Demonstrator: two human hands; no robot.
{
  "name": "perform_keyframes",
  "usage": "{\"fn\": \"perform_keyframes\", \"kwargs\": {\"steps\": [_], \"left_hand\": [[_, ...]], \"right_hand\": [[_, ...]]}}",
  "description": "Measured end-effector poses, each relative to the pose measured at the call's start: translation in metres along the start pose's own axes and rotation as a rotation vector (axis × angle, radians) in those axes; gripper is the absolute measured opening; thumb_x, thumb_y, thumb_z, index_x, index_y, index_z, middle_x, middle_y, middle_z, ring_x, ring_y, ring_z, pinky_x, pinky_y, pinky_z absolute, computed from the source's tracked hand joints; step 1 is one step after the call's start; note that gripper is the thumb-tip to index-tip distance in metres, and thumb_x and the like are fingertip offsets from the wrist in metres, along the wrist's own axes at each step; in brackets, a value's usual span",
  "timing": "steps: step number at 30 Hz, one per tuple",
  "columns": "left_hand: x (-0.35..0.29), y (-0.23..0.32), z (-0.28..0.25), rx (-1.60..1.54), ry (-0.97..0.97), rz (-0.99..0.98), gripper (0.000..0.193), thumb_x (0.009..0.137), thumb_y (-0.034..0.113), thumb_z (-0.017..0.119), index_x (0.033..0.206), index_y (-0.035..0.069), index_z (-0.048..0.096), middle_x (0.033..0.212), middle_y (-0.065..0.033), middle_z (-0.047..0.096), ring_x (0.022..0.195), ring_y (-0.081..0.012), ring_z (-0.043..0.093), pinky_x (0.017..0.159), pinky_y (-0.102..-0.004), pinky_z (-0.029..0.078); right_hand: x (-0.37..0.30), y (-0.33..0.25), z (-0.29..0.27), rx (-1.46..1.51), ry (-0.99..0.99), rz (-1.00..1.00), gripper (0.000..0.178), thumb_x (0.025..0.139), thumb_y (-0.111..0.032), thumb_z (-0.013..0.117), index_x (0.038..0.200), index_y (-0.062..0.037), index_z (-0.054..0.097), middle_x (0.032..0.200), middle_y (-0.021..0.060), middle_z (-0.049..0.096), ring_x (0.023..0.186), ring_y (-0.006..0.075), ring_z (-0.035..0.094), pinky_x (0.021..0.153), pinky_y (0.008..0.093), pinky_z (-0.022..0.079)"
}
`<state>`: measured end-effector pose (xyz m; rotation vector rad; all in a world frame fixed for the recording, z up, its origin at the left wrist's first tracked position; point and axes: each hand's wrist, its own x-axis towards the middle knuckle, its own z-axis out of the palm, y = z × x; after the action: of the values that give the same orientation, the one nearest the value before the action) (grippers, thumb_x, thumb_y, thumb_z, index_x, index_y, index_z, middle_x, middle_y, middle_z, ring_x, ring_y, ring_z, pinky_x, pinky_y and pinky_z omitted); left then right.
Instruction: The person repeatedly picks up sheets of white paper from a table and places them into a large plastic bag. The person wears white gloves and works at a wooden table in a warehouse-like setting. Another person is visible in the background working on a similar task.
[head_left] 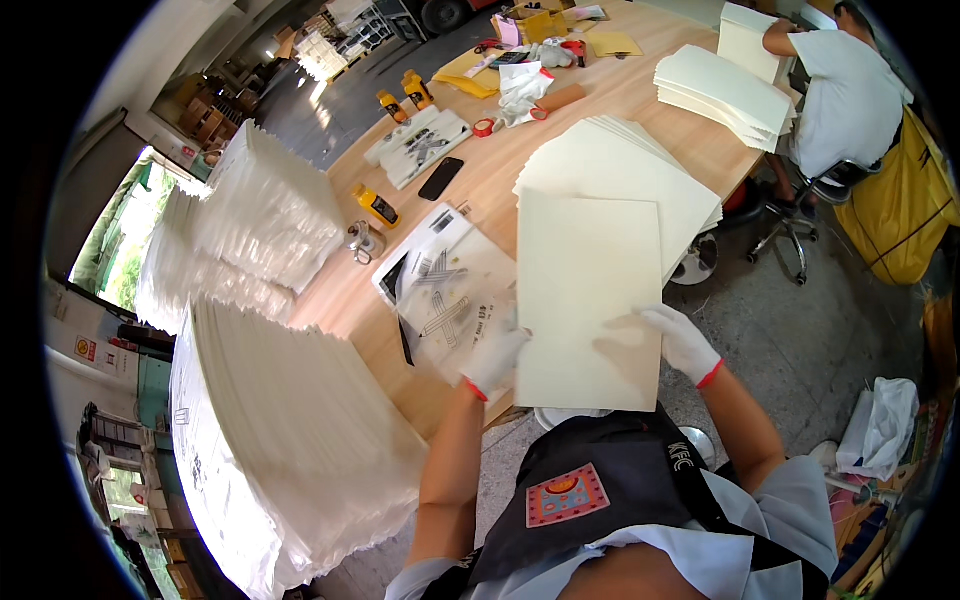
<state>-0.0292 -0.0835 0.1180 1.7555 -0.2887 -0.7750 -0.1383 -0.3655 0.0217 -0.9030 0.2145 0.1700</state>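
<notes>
A flat cream board sheet [588,270] lies in front of me, its lower end reaching over the table edge towards my apron. My right hand [685,345], in a white glove with a red cuff, closes on its right edge, fingertips over the face. At the left edge, my gloved left hand [495,358] is closed with its thumb by the border; its other fingers are partly hidden. Beyond the sheet, a fanned stack of cream sheets [610,155] rests on the table. Next to my left hand lie clear printed plastic bags [440,290].
Tall stacks of white plastic-wrapped sheets [290,430] stand at the left. A black phone [441,180], an orange-yellow bottle [376,205] and a tape roll [484,127] lie on the wooden table [335,285]. At the far right a person [850,100] sits beside another sheet stack [725,95].
</notes>
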Motion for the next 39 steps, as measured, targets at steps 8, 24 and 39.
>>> {"fn": "perform_keyframes", "kwargs": {"steps": [8, 24, 39], "left_hand": [[0.000, -0.017, 0.084, 0.874, 0.163, 0.565, 0.084, 0.079, 0.030, 0.067, 0.144, 0.006, 0.019, 0.127, -0.0263, 0.049, 0.111, -0.0383, 0.053, 0.092, -0.0396, 0.045], [-0.088, -0.016, 0.046, 0.010, 0.533, 0.328, 0.057, 0.078, -0.003, 0.056, 0.133, 0.008, 0.046, 0.113, -0.0084, 0.059, 0.081, -0.0149, 0.061, 0.073, -0.0300, 0.049], [-0.062, -0.008, 0.032, 0.141, 0.533, 0.603, 0.041, 0.075, -0.006, 0.053, 0.114, 0.004, 0.060, 0.084, -0.0094, 0.064, 0.062, -0.0188, 0.057, 0.060, -0.0294, 0.047]], "right_hand": [[0.003, -0.005, 0.060, -1.031, 0.254, -0.256, 0.039, 0.088, -0.032, 0.057, 0.116, -0.0053, 0.059, 0.105, 0.0167, 0.064, 0.093, 0.0256, 0.063, 0.080, 0.0326, 0.047], [0.032, -0.060, 0.132, -1.858, -0.560, -0.301, 0.020, 0.079, -0.025, 0.060, 0.082, -0.0068, 0.066, 0.092, 0.0136, 0.065, 0.078, 0.0279, 0.063, 0.067, 0.0337, 0.052], [0.100, -0.013, 0.138, -1.308, -0.313, -0.261, 0.024, 0.086, -0.021, 0.052, 0.098, -0.0038, 0.064, 0.092, 0.0147, 0.066, 0.083, 0.0290, 0.063, 0.074, 0.0360, 0.049]]}}
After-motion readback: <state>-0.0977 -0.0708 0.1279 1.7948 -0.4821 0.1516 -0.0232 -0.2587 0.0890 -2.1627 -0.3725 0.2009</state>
